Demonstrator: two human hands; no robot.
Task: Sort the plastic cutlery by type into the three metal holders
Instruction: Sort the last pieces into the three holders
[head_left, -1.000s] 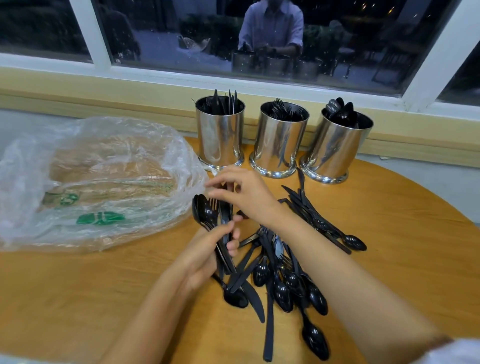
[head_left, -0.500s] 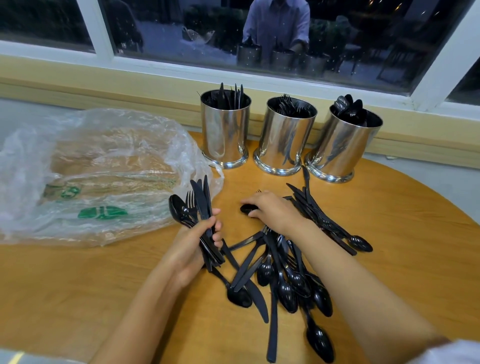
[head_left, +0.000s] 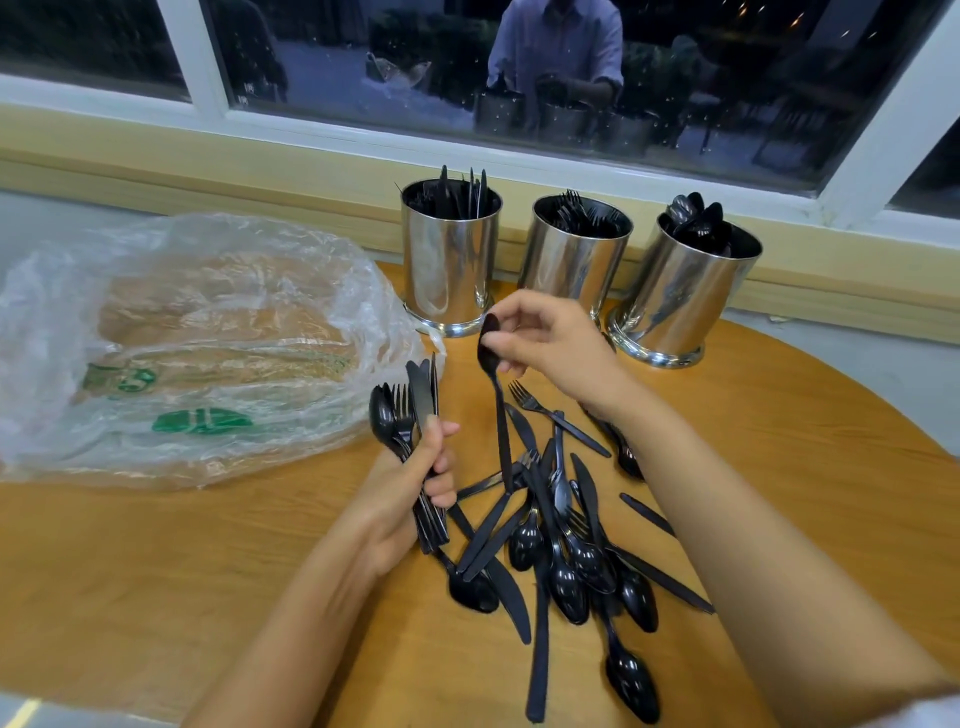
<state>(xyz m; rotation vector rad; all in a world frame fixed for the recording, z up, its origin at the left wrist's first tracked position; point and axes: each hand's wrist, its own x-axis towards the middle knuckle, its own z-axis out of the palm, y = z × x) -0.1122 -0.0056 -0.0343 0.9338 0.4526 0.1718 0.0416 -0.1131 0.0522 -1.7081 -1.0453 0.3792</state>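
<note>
Three shiny metal holders stand at the table's far edge: the left holder (head_left: 450, 260) has knives, the middle holder (head_left: 574, 260) forks, the right holder (head_left: 680, 291) spoons. My left hand (head_left: 410, 488) grips a bundle of black cutlery (head_left: 410, 410) upright, with spoons, forks and knives fanned at the top. My right hand (head_left: 550, 343) pinches a black spoon (head_left: 496, 405) by its bowl, handle hanging down over the pile. A heap of loose black cutlery (head_left: 561, 545) lies on the wooden table between my forearms.
A crumpled clear plastic bag (head_left: 197, 343) with green print lies on the left of the round wooden table (head_left: 805, 467). A yellow sill and dark window run behind the holders. A lone fork (head_left: 550, 415) lies near my right wrist.
My right hand has risen from the pile with a spoon pinched by its bowl. My left hand still grips its bundle, now a little higher.
</note>
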